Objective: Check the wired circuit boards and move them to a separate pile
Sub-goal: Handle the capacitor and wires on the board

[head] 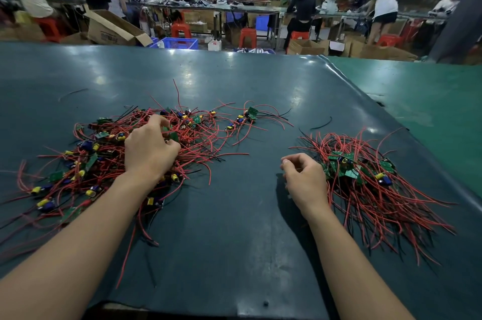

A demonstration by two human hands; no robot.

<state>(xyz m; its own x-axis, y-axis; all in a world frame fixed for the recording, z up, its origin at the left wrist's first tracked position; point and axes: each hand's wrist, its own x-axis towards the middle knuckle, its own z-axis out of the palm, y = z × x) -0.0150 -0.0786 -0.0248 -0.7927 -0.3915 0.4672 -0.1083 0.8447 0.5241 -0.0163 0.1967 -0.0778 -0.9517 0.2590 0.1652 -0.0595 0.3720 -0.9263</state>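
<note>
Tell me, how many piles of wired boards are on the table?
2. The big pile lies left, under the left hand. The small pile lies right, beside the right hand.

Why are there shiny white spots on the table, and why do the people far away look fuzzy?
Head view: the spots are glare from lights overhead bouncing off the smooth table; the people at the back are blurred, while the hands and wires up close look sharp; the wide lens bends the table's far edge.
</note>
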